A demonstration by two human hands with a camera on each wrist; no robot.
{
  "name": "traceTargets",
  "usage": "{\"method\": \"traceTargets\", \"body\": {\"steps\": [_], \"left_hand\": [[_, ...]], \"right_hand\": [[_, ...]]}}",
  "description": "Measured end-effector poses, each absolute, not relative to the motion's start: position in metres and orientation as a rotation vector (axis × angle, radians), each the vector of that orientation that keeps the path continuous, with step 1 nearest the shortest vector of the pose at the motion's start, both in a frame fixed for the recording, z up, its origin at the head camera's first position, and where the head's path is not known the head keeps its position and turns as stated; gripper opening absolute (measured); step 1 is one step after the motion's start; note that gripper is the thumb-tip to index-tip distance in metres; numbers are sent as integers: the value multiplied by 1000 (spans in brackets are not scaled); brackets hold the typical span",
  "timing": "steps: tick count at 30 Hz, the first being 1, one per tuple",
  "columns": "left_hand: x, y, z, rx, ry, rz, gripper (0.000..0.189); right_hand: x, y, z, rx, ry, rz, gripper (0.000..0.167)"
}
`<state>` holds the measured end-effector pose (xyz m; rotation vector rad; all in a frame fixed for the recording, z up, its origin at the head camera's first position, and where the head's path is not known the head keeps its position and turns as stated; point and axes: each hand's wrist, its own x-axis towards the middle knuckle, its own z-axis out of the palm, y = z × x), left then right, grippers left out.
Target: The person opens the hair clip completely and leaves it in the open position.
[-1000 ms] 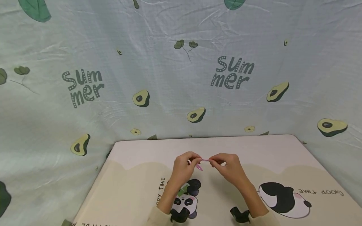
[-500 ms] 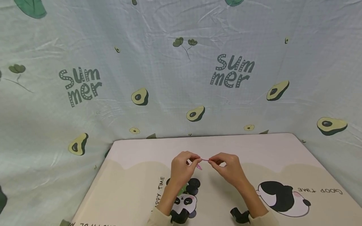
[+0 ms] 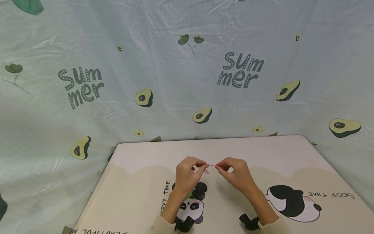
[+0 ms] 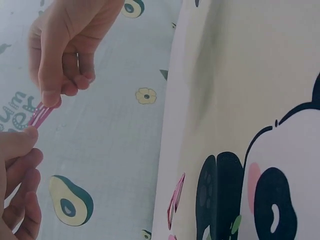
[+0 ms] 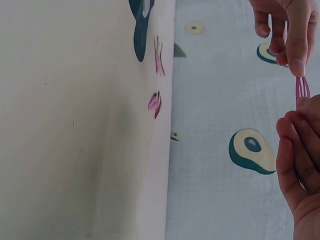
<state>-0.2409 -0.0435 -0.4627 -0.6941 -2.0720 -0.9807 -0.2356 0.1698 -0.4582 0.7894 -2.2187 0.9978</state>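
Observation:
Between the fingertips of both hands, raised in front of the body, is a small pink snap hair clip [image 4: 41,115] with long slits. My left hand [image 3: 187,174] pinches one end between thumb and index finger. The other end is pinched by my right hand [image 3: 236,172] in the same way, its remaining fingers loosely bent. From the head view the clip appears as a thin pink line, nearly edge-on. Below the hands, more pink hair clips [image 5: 159,57] lie on the table, one of them a folded-looking pink clip [image 5: 155,103].
The table [image 3: 140,152] wears a cream cover printed with a panda [image 3: 191,208] and a black-and-white dog [image 3: 292,203]. A pale cloth [image 3: 169,65] with avocado prints hangs behind its far edge. Black bands [image 3: 249,222] sit near both wrists.
My head view has tipped slightly downward less, with the background shifting up a little. The left hand has drifted slightly left, and more of the loose pink clip below it is covered.

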Motion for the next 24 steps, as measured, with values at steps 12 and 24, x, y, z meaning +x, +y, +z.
{"method": "traceTargets", "body": {"steps": [12, 24], "left_hand": [[-235, -45, -458, -758, -2007, -1016, 12], [-234, -45, -455, -774, -2024, -1107, 13]], "right_hand": [[-233, 170, -453, 819, -2156, 1063, 20], [-232, 169, -449, 829, -2126, 1054, 21]]}}
